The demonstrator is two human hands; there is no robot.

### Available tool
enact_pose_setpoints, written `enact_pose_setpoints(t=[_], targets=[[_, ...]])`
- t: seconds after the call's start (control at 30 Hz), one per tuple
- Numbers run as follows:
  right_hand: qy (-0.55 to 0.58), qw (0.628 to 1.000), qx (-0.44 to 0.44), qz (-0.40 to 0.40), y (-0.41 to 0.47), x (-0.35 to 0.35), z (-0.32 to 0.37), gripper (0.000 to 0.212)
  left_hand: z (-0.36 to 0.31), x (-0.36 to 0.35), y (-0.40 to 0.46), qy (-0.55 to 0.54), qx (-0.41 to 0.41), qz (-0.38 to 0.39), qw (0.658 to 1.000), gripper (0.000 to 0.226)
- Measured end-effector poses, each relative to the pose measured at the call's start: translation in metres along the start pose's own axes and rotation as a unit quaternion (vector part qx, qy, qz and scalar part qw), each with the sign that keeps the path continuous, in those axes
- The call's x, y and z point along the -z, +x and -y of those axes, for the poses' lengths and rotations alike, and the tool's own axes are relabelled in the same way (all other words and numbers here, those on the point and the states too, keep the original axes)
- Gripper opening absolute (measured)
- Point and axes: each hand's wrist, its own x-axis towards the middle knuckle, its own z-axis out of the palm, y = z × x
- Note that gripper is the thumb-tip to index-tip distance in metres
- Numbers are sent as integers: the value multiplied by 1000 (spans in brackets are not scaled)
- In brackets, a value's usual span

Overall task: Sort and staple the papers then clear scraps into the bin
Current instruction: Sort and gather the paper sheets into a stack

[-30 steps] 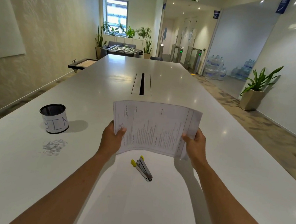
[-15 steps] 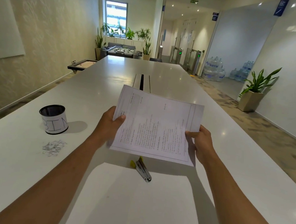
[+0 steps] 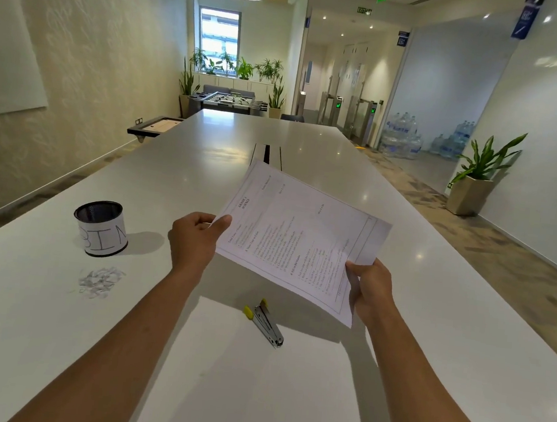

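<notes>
Both hands, left hand (image 3: 196,242) and right hand (image 3: 370,287), pinched the printed white paper sheets (image 3: 301,238) by opposite edges above the surface; loose grip risked sheets fanning apart.

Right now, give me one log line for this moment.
hands: left and right hold papers above table | stapler untouched | scraps beside bin

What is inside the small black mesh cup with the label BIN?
Inside the black mesh cup labelled BIN only dark upper wall shows; the rim hides its bottom, so any contents cannot be seen. The pile of white paper scraps lies outside it on the white table.
</notes>
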Motion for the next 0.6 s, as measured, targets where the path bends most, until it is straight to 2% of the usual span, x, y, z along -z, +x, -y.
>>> enact_pose_setpoints(t=[0.07,0.17,0.27,0.37,0.5,0.6], targets=[[5,1000,-5,-7,-3,-2,-2,31,0,-2,-3,-79,52,28,995,25],[16,1000,-15,-11,-6,-5,-7,32,0,-6,-11,-246,117,93,958,24],[17,999,-25,-12,-9,-7,-11,33,-4,-9,-17,-349,140,72,924,24],[24,999,-31,-14,-10,-9,-14,32,-9,-11,-19,-402,161,48,900,25],[38,999,-38,-4,-12,-10,-17,32,-13,-13,-24,-455,159,61,874,42],[65,997,-50,-4,-11,-10,-20,39,-14,-16,-30,-456,130,88,876,43]])
